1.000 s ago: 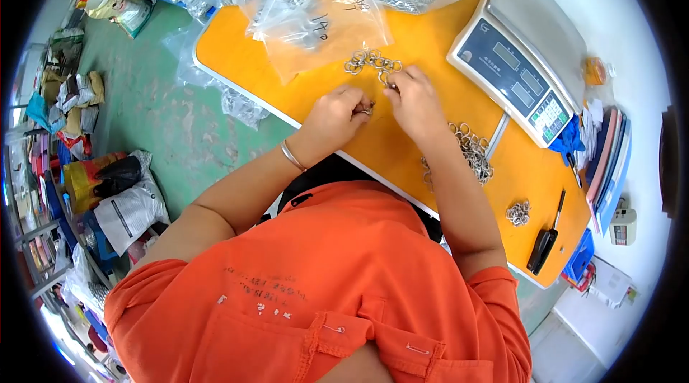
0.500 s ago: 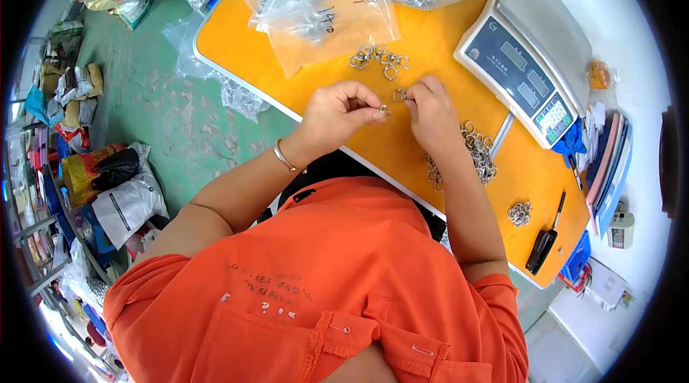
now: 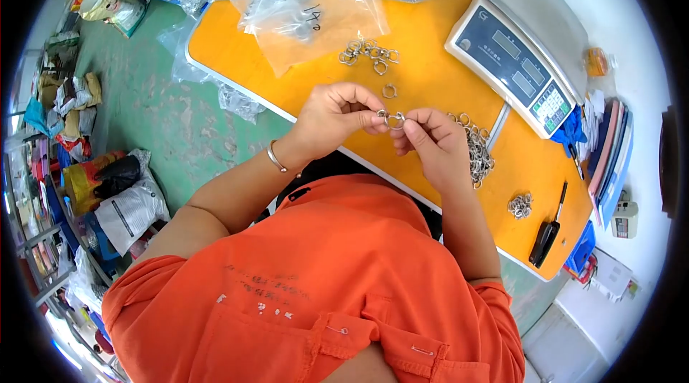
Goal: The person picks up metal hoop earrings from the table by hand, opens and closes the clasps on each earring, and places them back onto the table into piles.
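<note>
My left hand [image 3: 337, 117] pinches a small metal ring [image 3: 382, 114] between thumb and fingertips. Just right of it, my right hand [image 3: 433, 140] is closed on another metal ring [image 3: 395, 121], and the two rings meet or nearly meet. A single loose ring [image 3: 389, 91] lies on the orange table [image 3: 430, 39] beyond my hands. Farther off sits a cluster of rings [image 3: 369, 53]. Partly behind my right wrist is a larger pile of rings [image 3: 477, 150], and a small pile [image 3: 520, 205] lies farther right.
Marked plastic bags [image 3: 316, 21] lie at the table's far left. A digital scale [image 3: 513, 60] stands at the back right. Near the right end is a black tool [image 3: 545, 242]. Folders [image 3: 607, 161] stand by the wall, and bags [image 3: 122, 204] rest on the floor at left.
My right hand has come nearer, bringing its ring up to the one in my left hand. A single ring now shows on the table beyond them, apart from the cluster.
</note>
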The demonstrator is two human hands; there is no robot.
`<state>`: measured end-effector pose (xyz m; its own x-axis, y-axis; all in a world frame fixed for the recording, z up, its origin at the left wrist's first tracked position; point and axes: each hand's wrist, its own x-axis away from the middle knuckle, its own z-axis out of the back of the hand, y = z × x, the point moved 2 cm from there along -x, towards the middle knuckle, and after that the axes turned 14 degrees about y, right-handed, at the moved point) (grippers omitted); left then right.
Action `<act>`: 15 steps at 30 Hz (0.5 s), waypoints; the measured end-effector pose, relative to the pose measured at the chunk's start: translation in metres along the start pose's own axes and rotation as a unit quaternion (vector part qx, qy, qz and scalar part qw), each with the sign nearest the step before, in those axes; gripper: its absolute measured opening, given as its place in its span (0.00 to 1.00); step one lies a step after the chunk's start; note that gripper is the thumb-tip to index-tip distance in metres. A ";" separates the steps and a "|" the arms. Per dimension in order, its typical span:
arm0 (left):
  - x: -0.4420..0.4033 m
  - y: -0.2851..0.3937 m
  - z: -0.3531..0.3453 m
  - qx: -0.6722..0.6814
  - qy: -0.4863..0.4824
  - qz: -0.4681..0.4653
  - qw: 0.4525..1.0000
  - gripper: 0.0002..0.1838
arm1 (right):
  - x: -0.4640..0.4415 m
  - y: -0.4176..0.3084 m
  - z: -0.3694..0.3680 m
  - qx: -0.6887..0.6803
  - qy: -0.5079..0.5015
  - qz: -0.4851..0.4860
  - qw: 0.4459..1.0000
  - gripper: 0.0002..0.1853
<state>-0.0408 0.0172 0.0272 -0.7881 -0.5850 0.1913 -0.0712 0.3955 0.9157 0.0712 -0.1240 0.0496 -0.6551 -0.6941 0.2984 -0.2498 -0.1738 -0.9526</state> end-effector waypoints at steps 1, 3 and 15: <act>0.001 0.001 -0.001 0.000 -0.002 0.001 1.000 0.03 | 0.002 -0.001 0.000 -0.011 0.005 -0.003 1.000 0.06; 0.002 0.002 -0.003 0.000 -0.010 0.009 1.000 0.03 | 0.003 -0.001 0.002 -0.022 0.010 -0.004 1.000 0.06; 0.009 0.001 -0.016 -0.004 -0.072 -0.072 0.995 0.06 | 0.011 0.004 0.000 -0.035 0.029 0.040 0.998 0.05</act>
<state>-0.0383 0.0016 0.0358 -0.8495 -0.5276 0.0052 -0.1857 0.3082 0.9330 0.0628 -0.1319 0.0490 -0.7146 -0.6619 0.2264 -0.2423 -0.0693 -0.9677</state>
